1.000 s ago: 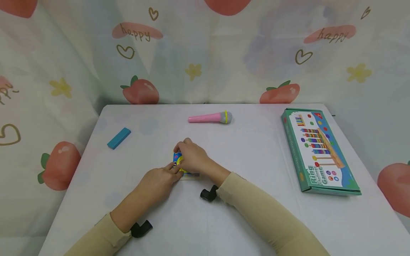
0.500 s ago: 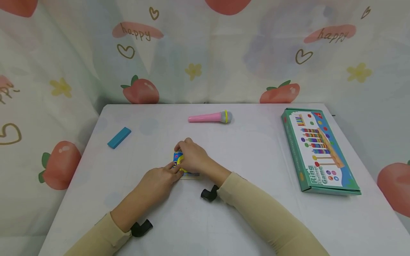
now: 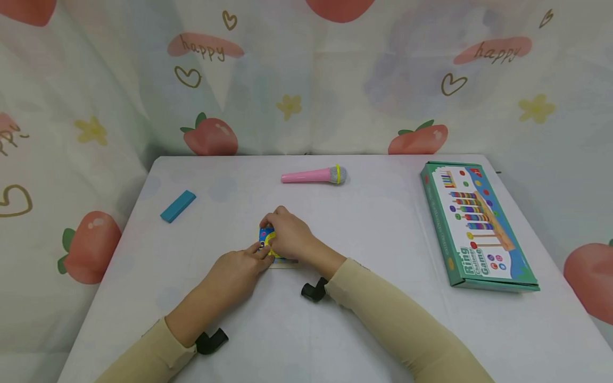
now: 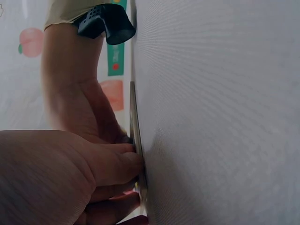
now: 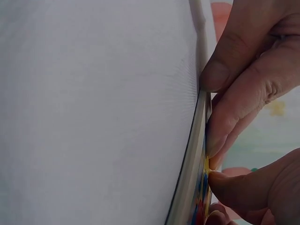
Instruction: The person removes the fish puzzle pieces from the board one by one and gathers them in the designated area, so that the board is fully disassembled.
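A small thin wooden board with a blue and yellow picture (image 3: 265,233) lies in the middle of the table, mostly covered by both hands. My left hand (image 3: 235,274) holds its near left part, thumb by the near edge and forefinger on the picture. Over the far side curls my right hand (image 3: 290,236), gripping the board with thumb on the picture. Seen edge-on in the right wrist view, the board (image 5: 191,157) has the left thumb (image 5: 215,76) at its corner. In the left wrist view, the left hand (image 4: 70,171) meets the board edge (image 4: 134,115).
A pink toy microphone (image 3: 308,176) lies at the back of the white table (image 3: 383,223). To the left is a blue block (image 3: 178,206). A green game box (image 3: 481,226) lies at the right. Black wrist cameras (image 3: 211,341) hang under both cuffs.
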Tool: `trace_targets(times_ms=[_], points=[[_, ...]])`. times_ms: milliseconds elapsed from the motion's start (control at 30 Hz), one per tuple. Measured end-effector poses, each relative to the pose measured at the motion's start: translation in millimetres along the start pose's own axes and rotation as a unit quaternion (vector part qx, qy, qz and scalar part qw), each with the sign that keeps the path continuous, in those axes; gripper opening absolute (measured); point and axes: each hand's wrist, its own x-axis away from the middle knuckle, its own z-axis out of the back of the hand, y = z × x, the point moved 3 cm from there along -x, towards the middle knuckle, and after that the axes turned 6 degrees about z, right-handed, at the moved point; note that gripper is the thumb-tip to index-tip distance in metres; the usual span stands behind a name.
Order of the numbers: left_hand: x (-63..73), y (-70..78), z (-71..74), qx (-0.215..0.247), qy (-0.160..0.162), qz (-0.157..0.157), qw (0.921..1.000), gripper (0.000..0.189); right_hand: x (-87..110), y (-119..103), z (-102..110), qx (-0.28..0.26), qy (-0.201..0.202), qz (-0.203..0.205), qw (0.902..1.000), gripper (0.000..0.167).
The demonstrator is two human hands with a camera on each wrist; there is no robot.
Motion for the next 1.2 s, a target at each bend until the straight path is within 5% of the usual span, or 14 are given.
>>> trace_targets(times_ms=[733, 1200], points=[[-0.1, -0.8, -0.4, 0.011, -0.009, 0.010, 0.9998, 0.033, -5.6, -1.2, -0.9, 0.015, -0.024, -0.009, 0.9996, 0.047], [-0.5, -0.6, -1.3, -0.004, -0.003, 0.006, 1.0000, 0.036, 3.0, -1.2, 1.4, -0.029, 0.016, 0.012, 0.9994, 0.039]])
